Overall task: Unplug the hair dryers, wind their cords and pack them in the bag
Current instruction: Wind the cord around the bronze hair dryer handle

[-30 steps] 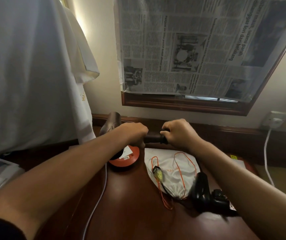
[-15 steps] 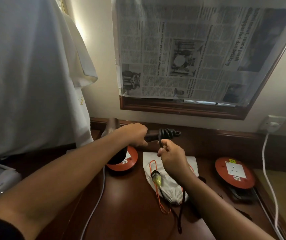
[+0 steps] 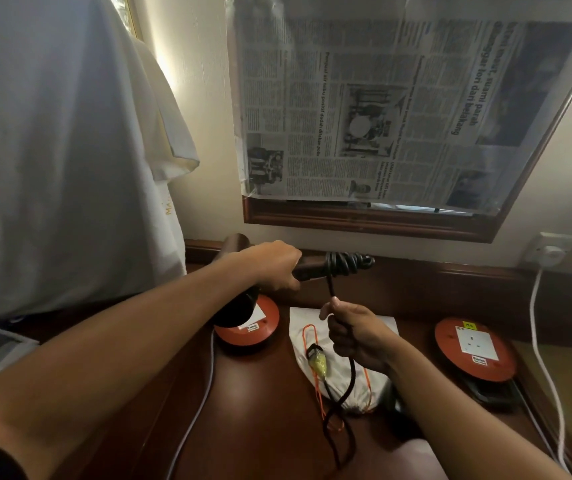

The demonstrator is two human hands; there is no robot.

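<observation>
Winding continues: my left hand [image 3: 274, 268] grips the dryer [image 3: 236, 306] at the top of its handle, barrel pointing down over the left reel [image 3: 248, 332]. A second ago my right hand [image 3: 355, 336] was up against the handle end; it now sits lower, closed round the cord [image 3: 329, 284], drawing a fresh length taut below the coils [image 3: 346, 263]. Several turns are on the handle; a slack run trails across the bag [image 3: 340, 375] and down the table [image 3: 277, 427], so I judge more wraps are due. Bag lies flat between the two reels, drawstring loose, nothing packed that I can see. Second dryer was visible earlier by the bag; my forearm covers that spot now
</observation>
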